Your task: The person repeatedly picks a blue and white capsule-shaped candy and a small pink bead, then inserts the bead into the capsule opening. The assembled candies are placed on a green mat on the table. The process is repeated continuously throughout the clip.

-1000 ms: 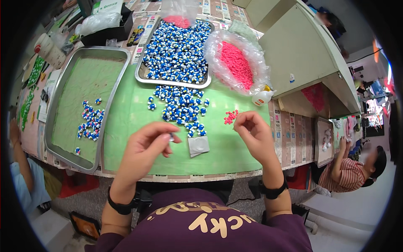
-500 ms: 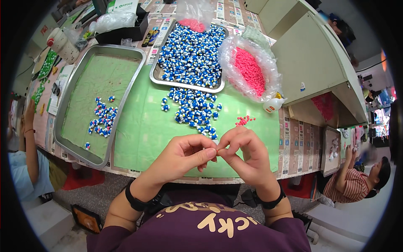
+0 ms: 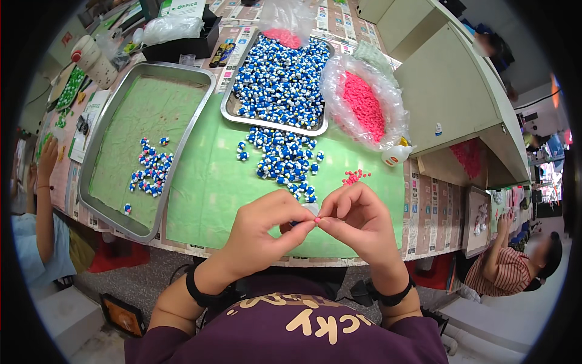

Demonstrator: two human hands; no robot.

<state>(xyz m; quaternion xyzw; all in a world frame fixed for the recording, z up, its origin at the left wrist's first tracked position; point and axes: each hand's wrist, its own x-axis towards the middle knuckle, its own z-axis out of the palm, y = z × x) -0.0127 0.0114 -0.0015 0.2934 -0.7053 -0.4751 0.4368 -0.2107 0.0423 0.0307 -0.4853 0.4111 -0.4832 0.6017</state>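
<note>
My left hand (image 3: 264, 225) is closed in a pinch on a small blue-and-white piece (image 3: 294, 223), mostly hidden by the fingers. Thumb and forefinger of my right hand (image 3: 365, 223) pinch a tiny pink piece (image 3: 317, 219) against it, so the fingertips of both hands meet. A whitish thing (image 3: 311, 208) shows just behind them. Beyond my hands a loose heap of blue-and-white pieces (image 3: 290, 159) lies on the green mat (image 3: 203, 182). To its right are several pink bits (image 3: 354, 176).
Behind the heap a metal tray (image 3: 276, 125) brims with blue-and-white pieces. The left tray (image 3: 124, 115) holds fewer, some pink-tipped. At right stand a bag of pink bits (image 3: 364, 106), a white bottle (image 3: 396, 153) and a cabinet (image 3: 451, 91). Co-workers sit at both sides.
My fingertips have shifted slightly, and the pink piece now shows between them. My left hand's fingers are more curled in. The whole view has moved a little.
</note>
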